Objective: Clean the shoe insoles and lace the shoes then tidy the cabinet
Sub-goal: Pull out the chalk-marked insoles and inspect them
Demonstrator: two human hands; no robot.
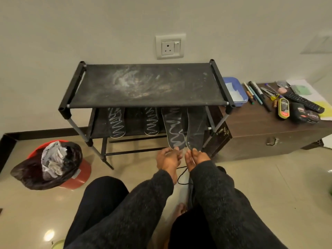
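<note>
Two dark insoles lie side by side on the middle shelf of the rack, at its right end, heels jutting past the shelf's front edge toward the person. The left hand pinches the heel of the left insole, thumb and curled fingers closed on its rim; the right hand pinches the heel of the right insole the same way. Each insole looks thin, light and bendy, likely foam with a fabric face, so it should sag if held by one end alone; the heel rim, where the hands are now, is a fair grip for sliding it, while a hold nearer the middle would probably keep it flatter when lifted. The left insole carries a pale wavy squiggle, the right one only faint marks. Two more insoles with white zigzag stitching lie further left on the same shelf. The rack's top shelf is smeared with pale dust. A black lace loops on the floor just in front of the rack, below the wrists; it is limp and best taken by an end. Left of the rack stands a red bin lined with a black bag holding crumpled paper. Right of the rack a brown chest carries pens, a remote and small tins; their labels are too blurred to read, and no writing on the insoles is legible.
</note>
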